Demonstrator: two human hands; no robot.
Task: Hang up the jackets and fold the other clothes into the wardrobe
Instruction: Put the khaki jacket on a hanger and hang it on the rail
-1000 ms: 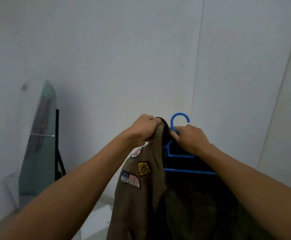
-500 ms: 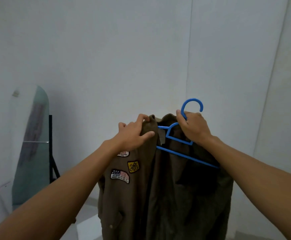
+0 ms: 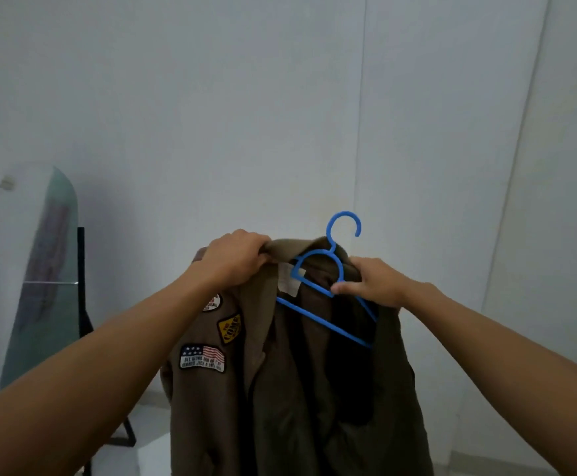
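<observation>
A brown jacket (image 3: 280, 400) with sewn patches on its left chest hangs in the air in front of me, open at the front. A blue plastic hanger (image 3: 318, 286) sits inside its collar, hook pointing up. My left hand (image 3: 235, 261) grips the jacket's collar and left shoulder from above. My right hand (image 3: 371, 285) pinches the hanger's frame together with the jacket's right shoulder cloth. The hanger's left arm is hidden under the jacket; its right end shows inside the open front.
A tall glass pane (image 3: 40, 280) leans on the white wall at the left, on a black stand (image 3: 84, 317). Plain white walls and a corner (image 3: 362, 132) fill the background. A pale floor shows low down.
My left hand has gone from resting on the shoulder to gripping the collar. My right hand slid from the hook's neck down to the hanger's frame. The jacket now hangs wider on the hanger.
</observation>
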